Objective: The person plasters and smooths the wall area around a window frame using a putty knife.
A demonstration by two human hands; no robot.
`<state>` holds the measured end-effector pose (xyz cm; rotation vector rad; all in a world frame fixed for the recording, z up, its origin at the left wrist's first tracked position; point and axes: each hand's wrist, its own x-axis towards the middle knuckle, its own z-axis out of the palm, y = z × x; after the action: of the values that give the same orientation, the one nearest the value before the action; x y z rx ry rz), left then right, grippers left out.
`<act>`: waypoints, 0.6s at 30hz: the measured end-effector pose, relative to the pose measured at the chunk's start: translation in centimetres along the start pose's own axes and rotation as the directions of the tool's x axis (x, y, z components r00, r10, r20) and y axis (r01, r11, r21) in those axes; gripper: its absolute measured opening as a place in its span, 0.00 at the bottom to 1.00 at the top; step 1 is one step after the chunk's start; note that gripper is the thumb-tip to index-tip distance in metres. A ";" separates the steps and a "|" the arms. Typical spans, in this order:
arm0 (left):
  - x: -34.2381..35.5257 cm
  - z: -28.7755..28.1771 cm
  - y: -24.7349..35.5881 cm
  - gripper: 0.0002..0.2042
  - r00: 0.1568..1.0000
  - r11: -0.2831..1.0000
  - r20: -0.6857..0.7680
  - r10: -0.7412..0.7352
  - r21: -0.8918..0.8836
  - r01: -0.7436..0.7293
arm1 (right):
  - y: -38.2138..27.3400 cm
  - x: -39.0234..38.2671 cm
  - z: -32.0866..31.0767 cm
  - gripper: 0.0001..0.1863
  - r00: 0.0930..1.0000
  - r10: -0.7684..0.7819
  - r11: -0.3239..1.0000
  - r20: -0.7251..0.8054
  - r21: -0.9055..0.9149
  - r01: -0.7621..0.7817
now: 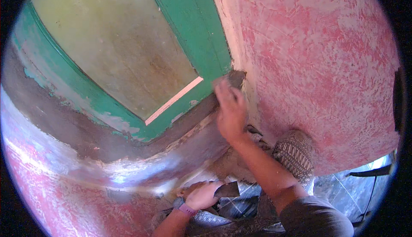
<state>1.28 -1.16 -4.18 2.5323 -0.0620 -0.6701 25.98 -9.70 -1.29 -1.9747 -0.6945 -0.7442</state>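
My right hand reaches up to the dark, rough strip beside the lower right corner of a green wooden frame. Its fingers are smeared by motion, so I cannot make out what, if anything, they hold. The frame surrounds a cloudy yellowish panel, with a pale strip along its lower right edge. Low in the view, my left hand is closed on a dark, flat, rectangular piece, perhaps a scraper blade.
A mottled pink wall rises on the right. Below the frame runs a curved, plastered ledge. My patterned-clad knee is near the wall. Dark tiles show at the lower right, with a black cord or rod over them.
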 end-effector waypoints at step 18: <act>-3.2 -7.0 3.0 0.20 0.784 0.435 -0.590 -0.191 -0.767 -0.471 | -4.8 -0.8 -6.2 0.17 0.656 0.281 0.067 0.701 0.667 -0.742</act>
<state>2.02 0.06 3.91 1.4917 0.2427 0.2470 20.61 -13.15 3.37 -0.9880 -0.3587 0.5762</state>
